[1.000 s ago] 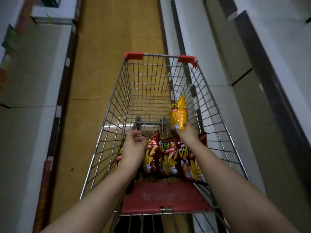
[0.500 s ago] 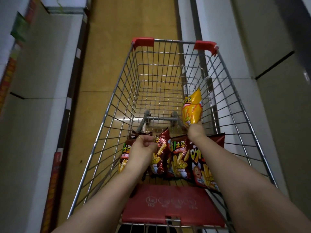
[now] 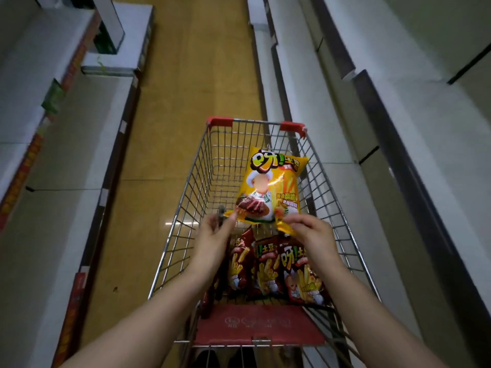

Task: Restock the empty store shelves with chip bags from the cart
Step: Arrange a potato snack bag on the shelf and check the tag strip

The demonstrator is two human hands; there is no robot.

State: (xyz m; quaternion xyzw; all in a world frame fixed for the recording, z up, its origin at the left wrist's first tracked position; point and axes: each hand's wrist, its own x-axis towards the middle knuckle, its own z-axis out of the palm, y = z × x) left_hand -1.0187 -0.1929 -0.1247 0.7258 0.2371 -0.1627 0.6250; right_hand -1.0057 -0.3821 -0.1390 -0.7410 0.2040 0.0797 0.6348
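We're mid-pick here: yellow bag (image 3: pixel 271 187) is up over the cart (image 3: pixel 219 120), left grip (image 3: pixel 212 236) and right grip (image 3: pixel 310 232) each pinching a bottom corner, red bags (image 3: pixel 265 269) at the near end, so next it likely wants carrying to a bare shelf (image 3: pixel 414 134).

Head view looks steeply down, close over cart (image 3: pixel 183 197).

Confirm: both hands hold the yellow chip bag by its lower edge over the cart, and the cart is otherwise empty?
Not empty: the head view shows dark red chip bags in the cart. The rest holds: left hand and right hand both hold the yellow chip bag by its lower edge.
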